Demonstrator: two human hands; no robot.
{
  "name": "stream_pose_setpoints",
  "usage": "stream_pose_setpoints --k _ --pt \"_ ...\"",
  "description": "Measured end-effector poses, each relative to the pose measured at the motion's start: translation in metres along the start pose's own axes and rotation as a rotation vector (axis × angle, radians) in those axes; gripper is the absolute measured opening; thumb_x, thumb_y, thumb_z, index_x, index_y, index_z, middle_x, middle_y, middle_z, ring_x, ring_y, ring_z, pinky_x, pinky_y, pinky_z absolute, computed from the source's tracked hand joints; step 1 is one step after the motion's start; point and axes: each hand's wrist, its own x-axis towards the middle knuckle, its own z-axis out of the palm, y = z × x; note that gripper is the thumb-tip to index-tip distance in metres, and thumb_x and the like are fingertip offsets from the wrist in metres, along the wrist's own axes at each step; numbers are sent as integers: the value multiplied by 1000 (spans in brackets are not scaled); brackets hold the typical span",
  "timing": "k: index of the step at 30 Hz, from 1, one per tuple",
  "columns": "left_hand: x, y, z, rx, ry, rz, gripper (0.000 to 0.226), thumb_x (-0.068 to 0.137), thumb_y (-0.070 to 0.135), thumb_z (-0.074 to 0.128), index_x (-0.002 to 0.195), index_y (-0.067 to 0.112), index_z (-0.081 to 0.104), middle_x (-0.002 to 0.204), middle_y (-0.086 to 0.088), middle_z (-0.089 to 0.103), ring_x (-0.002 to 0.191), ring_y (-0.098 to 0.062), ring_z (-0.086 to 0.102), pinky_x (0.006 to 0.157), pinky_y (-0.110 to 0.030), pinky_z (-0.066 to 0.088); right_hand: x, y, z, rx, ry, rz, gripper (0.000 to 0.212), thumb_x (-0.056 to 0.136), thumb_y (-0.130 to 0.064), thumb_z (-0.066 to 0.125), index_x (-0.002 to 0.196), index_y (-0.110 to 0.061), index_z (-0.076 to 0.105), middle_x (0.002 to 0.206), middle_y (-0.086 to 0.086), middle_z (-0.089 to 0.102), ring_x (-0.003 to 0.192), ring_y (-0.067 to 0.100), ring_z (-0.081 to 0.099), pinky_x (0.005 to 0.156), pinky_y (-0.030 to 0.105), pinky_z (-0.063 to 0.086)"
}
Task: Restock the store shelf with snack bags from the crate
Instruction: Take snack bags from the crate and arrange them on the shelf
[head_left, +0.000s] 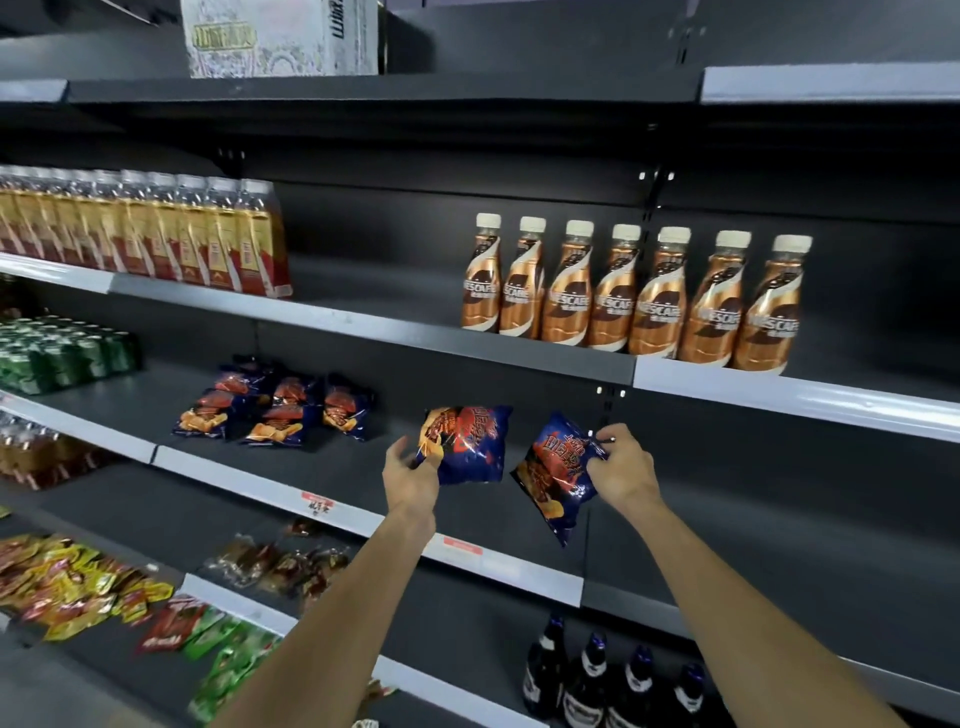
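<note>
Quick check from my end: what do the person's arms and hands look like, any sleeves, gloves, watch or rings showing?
Both forearms are bare all the way to the bottom edge of the head view, with no sleeve in sight. The left hand and right hand are bare too: no gloves. No watch or wristband shows on either wrist. I can make out no rings, though the fingers are partly hidden and somewhat blurred.

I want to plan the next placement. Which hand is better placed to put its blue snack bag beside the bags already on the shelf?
Probably the left hand. Its blue bag is nearer the shelved bags, which lie to the left. The right hand pinches its bag farther away.
</note>
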Motion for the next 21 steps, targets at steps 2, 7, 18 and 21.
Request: stream_pose_setpoints --k 2,7,18,21 --pt "7 4 -12 -53 -24 -39 52 93 0 59 139 18 44 125 -5 55 103 -20 59 80 -33 55 2 -7 12 24 21 35 29 88 -6 57 114 -17 53 111 9 63 93 21 59 76 30 50" --pt "26 9 -44 -114 -82 -107 58 87 -15 51 135 16 43 125 -5 51 101 -26 61 72 -41 61 4 -23 43 67 14 42 25 89 -5 54 111 -13 63 103 5 65 89 18 59 78 26 46" --pt "101 -10 -89 18 72 -71 23 86 5 70 107 12 65 95 -4 64 85 -19 62 86 -36 53 47 -50 131 81 -92 -10 27 92 -5 56 116 -14 63 105 1 58 90 14 55 63 18 40" --pt "132 -13 -105 114 139 -65 8 84 8 73 89 13 69 88 -6 69 82 -22 62 80 -34 51 69 -62 164 76 -131 -26 28 92 -4 57 117 -14 62 105 1 58 92 14 54 72 21 43"
